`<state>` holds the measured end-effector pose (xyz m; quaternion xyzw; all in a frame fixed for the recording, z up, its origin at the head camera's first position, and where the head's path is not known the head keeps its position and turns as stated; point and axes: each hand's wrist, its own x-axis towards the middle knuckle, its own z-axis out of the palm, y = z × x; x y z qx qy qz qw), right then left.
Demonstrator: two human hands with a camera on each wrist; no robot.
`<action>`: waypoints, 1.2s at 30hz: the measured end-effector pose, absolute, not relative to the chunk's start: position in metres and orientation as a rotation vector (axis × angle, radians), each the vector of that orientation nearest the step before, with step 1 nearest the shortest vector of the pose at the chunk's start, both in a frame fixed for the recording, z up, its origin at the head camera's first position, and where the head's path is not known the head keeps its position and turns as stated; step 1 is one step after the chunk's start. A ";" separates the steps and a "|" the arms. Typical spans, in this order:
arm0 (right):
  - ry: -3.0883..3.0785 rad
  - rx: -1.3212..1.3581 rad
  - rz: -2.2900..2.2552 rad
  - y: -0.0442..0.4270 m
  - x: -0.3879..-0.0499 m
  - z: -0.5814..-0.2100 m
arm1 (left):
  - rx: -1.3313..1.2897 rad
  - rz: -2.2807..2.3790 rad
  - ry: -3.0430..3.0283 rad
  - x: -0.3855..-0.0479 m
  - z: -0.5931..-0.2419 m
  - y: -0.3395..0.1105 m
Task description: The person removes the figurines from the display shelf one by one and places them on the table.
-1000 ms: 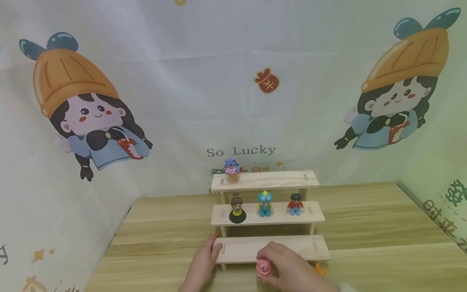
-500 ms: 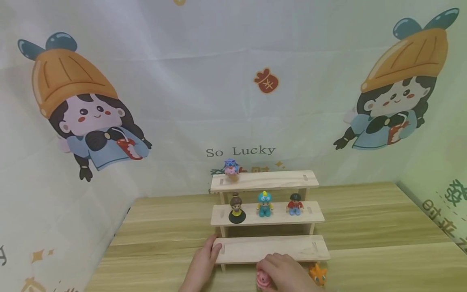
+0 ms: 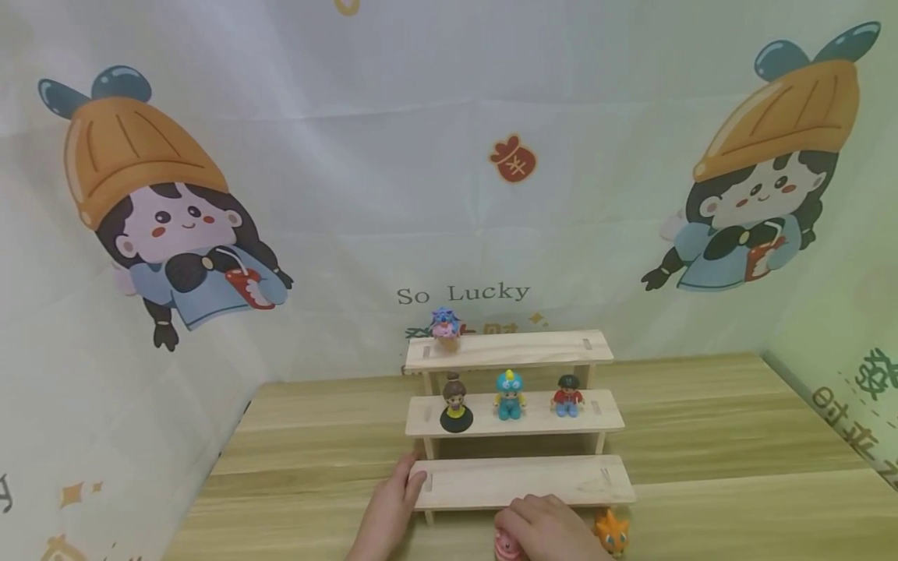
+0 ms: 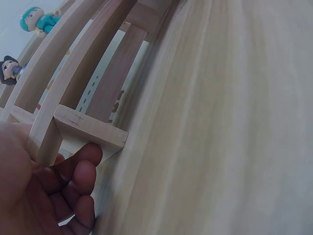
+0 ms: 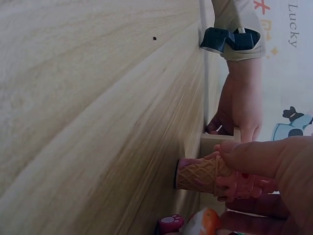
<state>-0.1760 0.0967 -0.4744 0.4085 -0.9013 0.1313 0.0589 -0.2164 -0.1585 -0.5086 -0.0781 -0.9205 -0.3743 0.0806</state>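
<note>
A three-tier wooden display stand (image 3: 522,481) stands on the table. My left hand (image 3: 387,502) grips the left end of its lowest shelf, thumb on top; in the left wrist view its fingers (image 4: 84,177) curl below the board. In front of that shelf, my right hand (image 3: 554,531) pinches a pink ice-cream-cone figurine (image 3: 507,545). The right wrist view shows the waffle cone (image 5: 198,176) with its base at or very near the tabletop; I cannot tell if it touches. Right of this hand is an orange fox-like figurine (image 3: 613,533).
On the middle shelf stand a brown-haired doll (image 3: 456,403), a teal-hatted figure (image 3: 510,396) and a red-jacketed figure (image 3: 567,396). A blue-and-pink cone figurine (image 3: 445,327) sits at the top shelf's left. A pink paw-print item (image 5: 170,223) lies low in the right wrist view. Printed cloth (image 3: 337,195) hangs behind.
My right hand has brought the pink figurine down and toward the front edge, away from the lowest shelf. The orange figurine has come into fuller view. My left hand stays on the shelf end.
</note>
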 end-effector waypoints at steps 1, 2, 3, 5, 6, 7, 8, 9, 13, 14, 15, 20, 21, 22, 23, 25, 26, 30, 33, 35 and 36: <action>-2.725 1.235 0.393 0.097 -0.176 -0.474 | -0.232 -1.121 -2.754 -0.216 -0.509 -0.159; -2.718 1.234 0.381 0.097 -0.176 -0.475 | -0.231 -1.122 -2.755 -0.216 -0.509 -0.159; -2.713 1.231 0.372 0.097 -0.176 -0.475 | -0.231 -1.124 -2.756 -0.217 -0.510 -0.159; -2.705 1.234 0.357 0.097 -0.176 -0.476 | -0.234 -1.124 -2.756 -0.217 -0.511 -0.159; -2.698 1.234 0.349 0.098 -0.176 -0.476 | -0.233 -1.125 -2.758 -0.216 -0.512 -0.159; -2.696 1.239 0.347 0.098 -0.176 -0.477 | -0.229 -1.126 -2.759 -0.216 -0.512 -0.159; -2.697 1.243 0.345 0.098 -0.177 -0.477 | -0.231 -1.125 -2.758 -0.216 -0.512 -0.159; -2.694 1.246 0.346 0.099 -0.177 -0.477 | -0.229 -1.125 -2.758 -0.216 -0.512 -0.159; -2.710 1.274 0.357 0.100 -0.178 -0.476 | -0.228 -1.127 -2.751 -0.216 -0.511 -0.159; -2.713 1.281 0.359 0.101 -0.179 -0.476 | -0.230 -1.128 -2.749 -0.216 -0.511 -0.159; -2.713 1.292 0.361 0.101 -0.179 -0.476 | -0.231 -1.129 -2.749 -0.216 -0.510 -0.159; -2.667 1.343 0.346 0.104 -0.182 -0.474 | -0.231 -1.143 -2.756 -0.216 -0.511 -0.159; -2.651 1.352 0.339 0.104 -0.182 -0.474 | -0.229 -1.147 -2.757 -0.216 -0.511 -0.159; -2.639 1.359 0.334 0.105 -0.182 -0.474 | -0.231 -1.144 -2.758 -0.216 -0.511 -0.159; -2.628 1.364 0.330 0.105 -0.181 -0.473 | -0.228 -1.147 -2.760 -0.216 -0.511 -0.159; -2.626 1.374 0.332 0.106 -0.181 -0.471 | -0.226 -1.148 -2.761 -0.216 -0.511 -0.159; -2.622 1.379 0.335 0.106 -0.180 -0.471 | -0.226 -1.148 -2.762 -0.215 -0.511 -0.159; -2.643 1.384 0.384 0.107 -0.178 -0.467 | -0.218 -1.152 -2.769 -0.214 -0.511 -0.159; -2.691 1.344 0.447 0.108 -0.177 -0.463 | -0.214 -1.149 -2.771 -0.214 -0.510 -0.159; -2.732 1.310 0.485 0.109 -0.176 -0.458 | -0.214 -1.143 -2.770 -0.214 -0.510 -0.159; -2.759 1.292 0.507 0.110 -0.175 -0.454 | -0.216 -1.140 -2.766 -0.214 -0.510 -0.159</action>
